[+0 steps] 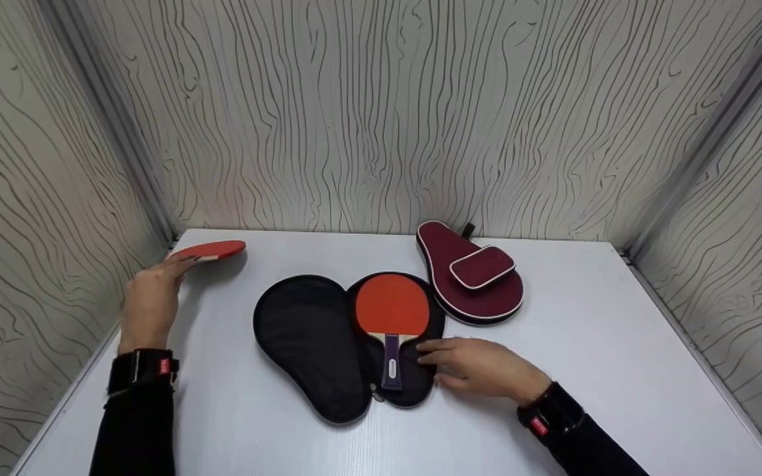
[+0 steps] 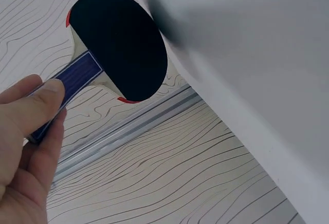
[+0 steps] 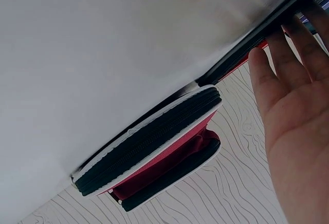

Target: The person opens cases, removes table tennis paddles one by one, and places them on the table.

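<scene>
At the table's far left corner my left hand (image 1: 149, 304) grips a table tennis paddle (image 1: 219, 249) by its blue handle. The blade is tilted, red face up; its black face shows in the left wrist view, where the thumb (image 2: 43, 100) lies along the handle. A second paddle (image 1: 393, 304), orange-red with a purple handle, lies in the right half of an unfolded black paddle case (image 1: 311, 340). My right hand (image 1: 480, 367) reaches over that half's right edge, fingers extended beside the handle. Whether the fingertips touch the handle is unclear.
A maroon paddle case (image 1: 434, 264) with white piping and a small raised pocket (image 1: 483, 267) lies behind the right hand, against the black case. Wood-grain panels (image 1: 354, 119) stand at the back and both sides of the white table (image 1: 222, 410).
</scene>
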Tool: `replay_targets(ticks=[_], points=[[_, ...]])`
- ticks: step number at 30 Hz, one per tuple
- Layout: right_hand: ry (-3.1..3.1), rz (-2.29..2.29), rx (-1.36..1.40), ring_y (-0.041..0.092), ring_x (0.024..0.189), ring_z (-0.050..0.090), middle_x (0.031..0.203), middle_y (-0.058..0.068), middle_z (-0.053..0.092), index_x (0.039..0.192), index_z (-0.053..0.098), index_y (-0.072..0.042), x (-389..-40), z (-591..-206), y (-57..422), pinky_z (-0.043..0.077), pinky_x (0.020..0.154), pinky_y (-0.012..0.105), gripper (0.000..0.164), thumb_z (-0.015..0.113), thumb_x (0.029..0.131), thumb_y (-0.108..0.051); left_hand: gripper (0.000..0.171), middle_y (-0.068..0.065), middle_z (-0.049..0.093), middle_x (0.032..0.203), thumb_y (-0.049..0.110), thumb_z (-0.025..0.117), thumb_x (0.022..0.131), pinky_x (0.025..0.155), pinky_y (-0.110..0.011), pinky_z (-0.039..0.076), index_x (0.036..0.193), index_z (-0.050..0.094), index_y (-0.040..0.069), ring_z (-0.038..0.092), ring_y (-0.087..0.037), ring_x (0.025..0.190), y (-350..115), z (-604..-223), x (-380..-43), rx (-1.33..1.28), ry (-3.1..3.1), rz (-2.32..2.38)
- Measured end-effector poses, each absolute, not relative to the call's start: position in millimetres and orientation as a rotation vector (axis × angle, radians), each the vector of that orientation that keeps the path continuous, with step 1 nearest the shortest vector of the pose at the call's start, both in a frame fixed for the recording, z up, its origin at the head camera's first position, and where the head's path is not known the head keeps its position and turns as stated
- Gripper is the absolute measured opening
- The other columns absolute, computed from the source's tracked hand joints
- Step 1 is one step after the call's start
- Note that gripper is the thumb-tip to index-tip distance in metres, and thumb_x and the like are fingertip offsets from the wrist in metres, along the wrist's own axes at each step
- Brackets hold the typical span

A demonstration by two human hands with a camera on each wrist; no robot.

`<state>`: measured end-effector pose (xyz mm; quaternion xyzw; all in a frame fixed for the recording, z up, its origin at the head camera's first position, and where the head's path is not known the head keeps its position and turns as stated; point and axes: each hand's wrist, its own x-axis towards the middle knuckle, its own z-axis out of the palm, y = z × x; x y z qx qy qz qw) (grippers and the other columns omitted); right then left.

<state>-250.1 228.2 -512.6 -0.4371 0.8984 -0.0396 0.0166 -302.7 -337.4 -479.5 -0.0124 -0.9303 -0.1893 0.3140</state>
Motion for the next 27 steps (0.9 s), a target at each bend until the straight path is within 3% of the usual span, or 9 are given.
replay_targets(ticks=[6,11,22,27], points=[[2.791,-0.117,-1.354,0.015,0.143,0.059,0.159,-0.006,0.057,0.143,0.067,-0.024,-250.1,-512.3,228.4,0.053,0.116,0.039,0.039,0.061,0.105,-0.033,0.048,-0.021,0.064,0.146,-0.008,0.070,0.093,0.099,-0.072,0.051,0.138,0.070,0.009,0.063,-0.052,0.127,-343.3,-484.6,-306.4,-0.046,-2.584,-0.494],[2.787,-0.123,-1.362,0.015,0.143,0.059,0.159,-0.006,0.057,0.143,0.067,-0.023,-250.8,-513.3,228.1,0.053,0.116,0.039,0.039,0.060,0.105,-0.033,0.052,-0.024,0.056,0.153,-0.013,0.062,0.096,0.094,-0.069,0.055,0.145,0.062,0.004,0.063,-0.054,0.126,-347.5,-488.6,-306.4,-0.045,-2.668,-0.499],[2.780,-0.143,-1.341,0.015,0.145,0.058,0.159,-0.007,0.057,0.142,0.068,-0.025,-250.0,-512.9,226.8,0.052,0.117,0.041,0.038,0.060,0.106,-0.033,0.046,-0.029,0.062,0.143,-0.007,0.064,0.098,0.086,-0.065,0.059,0.143,0.063,0.001,0.067,-0.054,0.117,-347.0,-494.0,-317.6,-0.088,-2.731,-0.436],[2.788,-0.143,-1.365,0.015,0.143,0.059,0.157,-0.005,0.059,0.141,0.069,-0.023,-250.6,-513.1,227.4,0.054,0.115,0.040,0.038,0.062,0.105,-0.031,0.041,-0.029,0.075,0.117,-0.004,0.064,0.098,0.069,-0.060,0.059,0.139,0.066,0.002,0.074,-0.051,0.100,-348.8,-496.1,-324.7,-0.108,-2.793,-0.466]])
